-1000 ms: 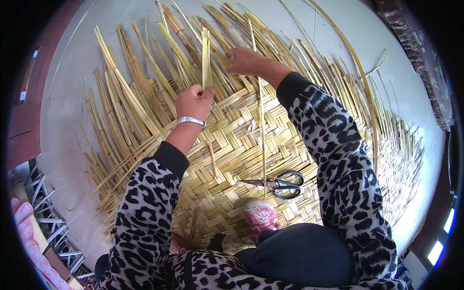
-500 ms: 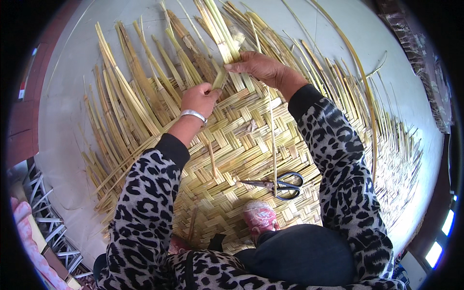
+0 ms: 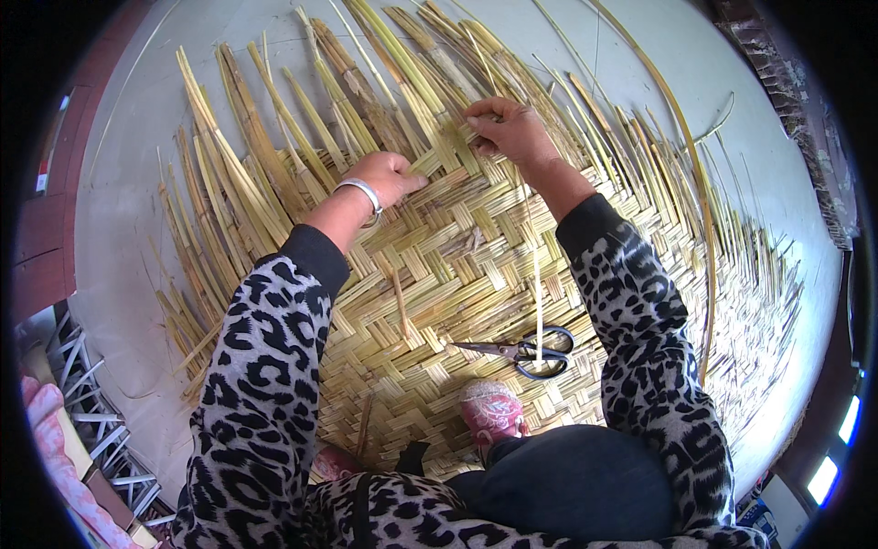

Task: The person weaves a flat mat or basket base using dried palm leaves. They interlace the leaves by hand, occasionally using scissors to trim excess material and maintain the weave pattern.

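Observation:
A half-woven mat of split yellow-green reed spreads beneath me, its loose strip ends fanning out at the far edge. At that edge my left hand, with a silver bangle at the wrist, is closed with thumb and fingertips on a flat reed strip in the weave. Just right of it, my right hand is raised a little, fingers curled in a pinch. A thin pale strip passes through that hand and hangs down across the scissors, which lie on the mat with dark looped handles.
Upright loose strips stand along the far and left edges. A long bent strip arches on the right. My foot in a pink shoe rests on the mat. A white metal lattice stands at the lower left.
The bundle of strips that was lifted between my hands now lies down in the weave. My right hand has moved slightly right, off that bundle, and the thin hanging strip has swung right.

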Motion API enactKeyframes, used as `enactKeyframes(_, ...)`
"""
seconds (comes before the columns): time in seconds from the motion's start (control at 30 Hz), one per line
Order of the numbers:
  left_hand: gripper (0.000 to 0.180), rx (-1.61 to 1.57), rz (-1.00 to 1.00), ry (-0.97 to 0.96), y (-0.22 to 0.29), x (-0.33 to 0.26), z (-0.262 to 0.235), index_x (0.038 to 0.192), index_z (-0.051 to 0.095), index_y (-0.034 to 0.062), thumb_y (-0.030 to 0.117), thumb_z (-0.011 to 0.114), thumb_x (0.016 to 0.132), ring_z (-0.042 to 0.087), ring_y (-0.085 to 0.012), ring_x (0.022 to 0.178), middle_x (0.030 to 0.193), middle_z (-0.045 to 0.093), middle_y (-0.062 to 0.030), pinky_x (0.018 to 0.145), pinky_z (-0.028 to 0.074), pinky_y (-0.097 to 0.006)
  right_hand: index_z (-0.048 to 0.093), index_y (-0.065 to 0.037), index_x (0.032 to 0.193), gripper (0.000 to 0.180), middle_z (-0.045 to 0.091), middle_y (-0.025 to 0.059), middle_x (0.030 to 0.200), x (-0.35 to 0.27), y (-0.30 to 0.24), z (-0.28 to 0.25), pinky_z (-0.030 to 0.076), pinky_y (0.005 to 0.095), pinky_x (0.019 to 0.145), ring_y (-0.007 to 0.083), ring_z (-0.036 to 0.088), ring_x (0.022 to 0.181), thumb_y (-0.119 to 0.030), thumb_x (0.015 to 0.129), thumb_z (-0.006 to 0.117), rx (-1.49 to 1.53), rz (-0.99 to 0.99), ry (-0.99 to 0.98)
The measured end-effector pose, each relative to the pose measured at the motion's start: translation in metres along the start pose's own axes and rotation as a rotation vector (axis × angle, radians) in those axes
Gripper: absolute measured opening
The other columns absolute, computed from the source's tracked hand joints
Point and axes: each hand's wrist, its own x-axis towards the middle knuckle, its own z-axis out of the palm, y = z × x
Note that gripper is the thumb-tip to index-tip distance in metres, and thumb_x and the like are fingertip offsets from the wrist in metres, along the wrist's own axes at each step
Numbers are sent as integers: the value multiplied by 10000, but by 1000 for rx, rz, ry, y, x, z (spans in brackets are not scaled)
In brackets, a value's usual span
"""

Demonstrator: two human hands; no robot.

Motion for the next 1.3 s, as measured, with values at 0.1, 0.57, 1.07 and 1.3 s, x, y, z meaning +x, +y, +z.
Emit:
enactKeyframes(0.1, 333, 33, 7, -22, -2, 3, 0, 781, 679, 44, 372, 735, 775, 598, -204, 648, 680, 641, -91, 670, 482, -345, 663, -15, 1021, 153, 654, 43, 824, -3, 2, -1, 550, 242, 607, 112, 641, 663, -110, 900, 663, 47, 4, 48)
enactKeyframes(0.57, 302, 218, -17, 85, 26, -15, 2, 911, 710, 70, 362, 674, 843, 661, -311, 859, 869, 694, -150, 786, 507, -396, 689, -68, 906, 171, 678, 63, 690, -14, 21, 0, 530, 300, 595, 154, 659, 559, -218, 826, 710, -365, -111, 270)
enactKeyframes(1.07, 418, 347, 461, 375, 87, -7, 46, 1264, 544, 55, 107, 639, 860, 626, -352, 1016, 1277, 553, -159, 935, 496, -412, 658, -28, 1068, 191, 685, 80, 818, -28, 35, -5, 537, 278, 630, 114, 662, 697, -80, 890, 614, -35, -104, 202)
enactKeyframes(1.3, 330, -80, 152, 60, 103, 38, 35, 1031, 690, 0, 218, 766, 796, 666, -171, 873, 972, 721, -92, 816, 512, -299, 683, -76, 1078, 216, 714, 82, 818, -39, -5, -60, 542, 295, 721, 123, 682, 757, -172, 893, 625, -312, -346, 184)
